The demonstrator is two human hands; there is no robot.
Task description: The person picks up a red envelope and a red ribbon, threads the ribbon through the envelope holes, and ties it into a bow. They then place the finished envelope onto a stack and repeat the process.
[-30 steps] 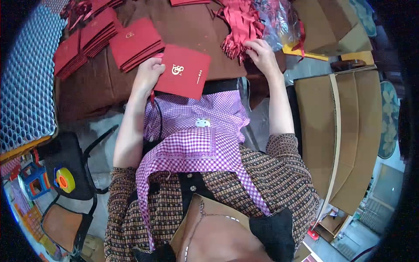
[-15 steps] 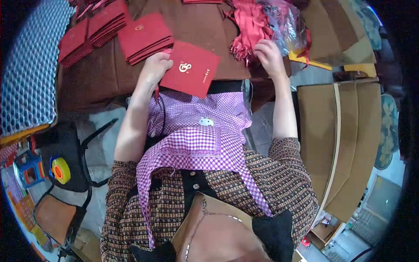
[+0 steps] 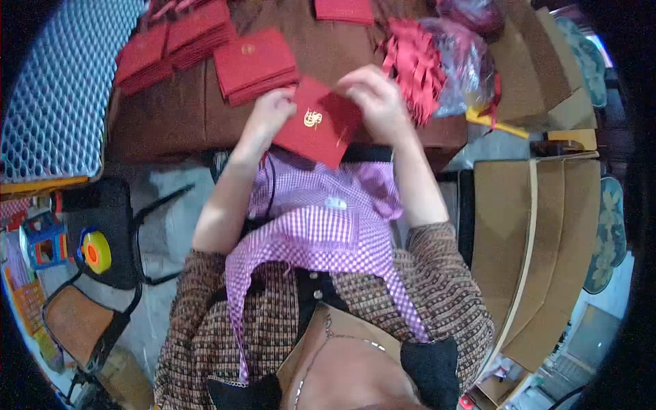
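A square red card with gold markings (image 3: 316, 123) is held flat over the table's front edge. My left hand (image 3: 272, 115) pinches its upper left side. At the card's upper right corner is my right hand (image 3: 374, 99), its fingers bent; whatever they pinch there is too small to make out. Just right of that hand lies a heap of red ribbons (image 3: 414, 68). A stack of red cards (image 3: 256, 65) sits beyond my left hand.
More red card stacks (image 3: 198, 34) lie at the upper left, another (image 3: 344, 10) at the top. Clear plastic bags (image 3: 459, 68) sit beside the ribbons. Cardboard (image 3: 540, 239) stands at right, a chair (image 3: 78, 324) at lower left. A blue patterned surface (image 3: 58, 89) borders the table.
My right hand has moved left from the ribbon heap to the card's upper right corner. My left hand still holds the card. The view has shifted slightly.
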